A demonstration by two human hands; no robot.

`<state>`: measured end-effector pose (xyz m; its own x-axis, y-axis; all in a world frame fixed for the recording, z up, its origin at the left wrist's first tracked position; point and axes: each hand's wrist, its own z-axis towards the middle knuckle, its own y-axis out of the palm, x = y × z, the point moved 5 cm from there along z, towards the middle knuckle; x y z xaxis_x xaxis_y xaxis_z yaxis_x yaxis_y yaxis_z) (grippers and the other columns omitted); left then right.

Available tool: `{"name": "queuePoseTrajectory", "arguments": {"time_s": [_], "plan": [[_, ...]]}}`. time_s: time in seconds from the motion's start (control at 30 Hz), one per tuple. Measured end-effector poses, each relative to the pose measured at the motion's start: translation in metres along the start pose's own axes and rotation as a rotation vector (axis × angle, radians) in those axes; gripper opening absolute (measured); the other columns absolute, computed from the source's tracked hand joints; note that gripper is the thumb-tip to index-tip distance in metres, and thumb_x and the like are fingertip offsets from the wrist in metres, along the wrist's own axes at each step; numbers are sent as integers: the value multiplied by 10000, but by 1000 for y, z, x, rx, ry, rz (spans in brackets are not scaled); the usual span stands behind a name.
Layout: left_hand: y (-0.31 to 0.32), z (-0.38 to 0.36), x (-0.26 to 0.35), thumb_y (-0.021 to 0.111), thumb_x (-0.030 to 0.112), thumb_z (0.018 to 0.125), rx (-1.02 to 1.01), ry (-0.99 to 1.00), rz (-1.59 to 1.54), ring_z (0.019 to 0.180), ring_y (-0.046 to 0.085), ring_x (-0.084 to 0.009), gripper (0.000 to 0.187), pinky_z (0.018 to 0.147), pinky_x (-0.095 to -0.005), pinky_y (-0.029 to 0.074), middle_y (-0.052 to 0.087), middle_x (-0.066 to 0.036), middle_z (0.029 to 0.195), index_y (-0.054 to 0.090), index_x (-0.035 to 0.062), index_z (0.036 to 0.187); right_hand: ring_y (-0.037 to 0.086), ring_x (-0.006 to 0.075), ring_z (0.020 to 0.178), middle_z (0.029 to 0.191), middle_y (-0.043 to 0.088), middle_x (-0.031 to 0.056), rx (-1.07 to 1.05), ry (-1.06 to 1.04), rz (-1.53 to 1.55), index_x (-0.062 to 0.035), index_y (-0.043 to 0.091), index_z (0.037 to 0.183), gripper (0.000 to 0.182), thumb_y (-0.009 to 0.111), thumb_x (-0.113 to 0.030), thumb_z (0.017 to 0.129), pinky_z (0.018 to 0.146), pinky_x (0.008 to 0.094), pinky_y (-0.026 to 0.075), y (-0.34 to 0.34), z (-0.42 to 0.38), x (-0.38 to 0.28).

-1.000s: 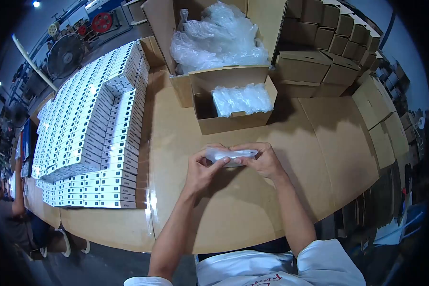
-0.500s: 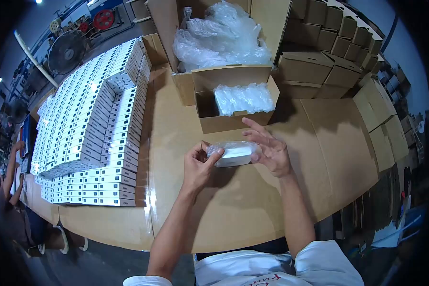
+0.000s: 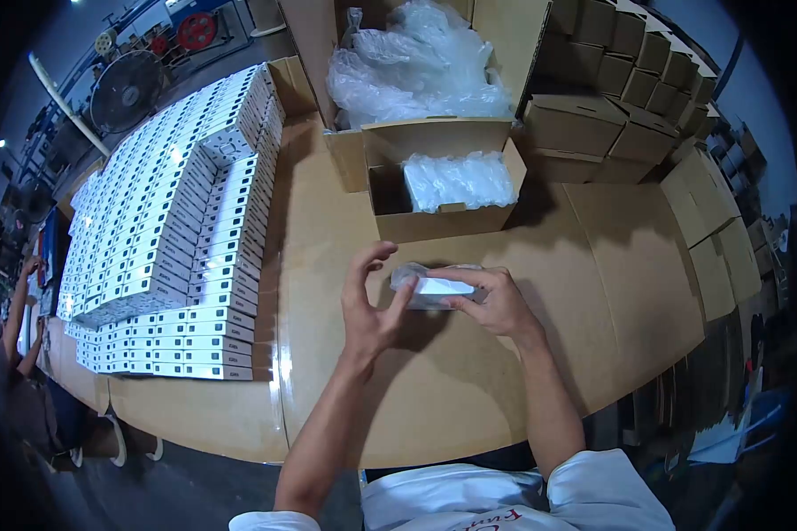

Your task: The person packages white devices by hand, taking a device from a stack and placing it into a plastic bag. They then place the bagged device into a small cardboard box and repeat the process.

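Observation:
A small white box wrapped in clear plastic (image 3: 441,288) is held above the cardboard-covered table. My right hand (image 3: 498,303) grips its right end between thumb and fingers. At the left end, the thumb of my left hand (image 3: 370,305) touches the plastic, while its other fingers are spread and raised off it. Just beyond my hands stands an open brown carton (image 3: 443,226) holding several plastic-wrapped pieces (image 3: 460,181). The underside of the white box is hidden.
Stacked white boxes (image 3: 164,212) cover the table's left side. Behind the small carton, a large open carton (image 3: 522,62) holds loose clear plastic bags (image 3: 416,66). Brown boxes (image 3: 576,124) are piled at the back right. Another person's arm (image 3: 18,305) shows at far left.
My right hand has closed on the right end of the wrapped box. My left fingers have lifted and spread, leaving the thumb against it. The camera view has shifted slightly.

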<state>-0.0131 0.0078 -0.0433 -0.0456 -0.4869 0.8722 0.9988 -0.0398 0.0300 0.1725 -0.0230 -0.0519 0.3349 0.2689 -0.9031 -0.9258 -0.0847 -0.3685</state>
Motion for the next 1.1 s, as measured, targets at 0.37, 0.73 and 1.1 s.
{"name": "queuePoseTrajectory", "arguments": {"time_s": [0.37,0.73,1.1], "plan": [[-6,2,-5,853,135,744,-428,60,341,1051,602,-284,430,935,-407,491,709,-71,1060,684,64,1133,628,336,1018,1107,699,141,37,-275,-514,-68,684,1232,442,725,22,801,870,400,518,-16,-6,-40],[-92,112,34,725,258,909,-238,76,702,966,632,-348,344,875,-418,508,688,-177,1049,668,29,1158,727,222,810,984,702,142,202,-89,-172,7,656,1124,284,703,71,852,661,319,624,-13,3,-61],[-204,242,-19,684,151,889,-36,1,1211,1225,567,-366,487,1031,-444,466,598,-180,1296,528,68,1343,688,216,745,893,624,144,780,-255,-257,86,585,934,152,709,85,846,592,292,653,15,77,-73]]}}
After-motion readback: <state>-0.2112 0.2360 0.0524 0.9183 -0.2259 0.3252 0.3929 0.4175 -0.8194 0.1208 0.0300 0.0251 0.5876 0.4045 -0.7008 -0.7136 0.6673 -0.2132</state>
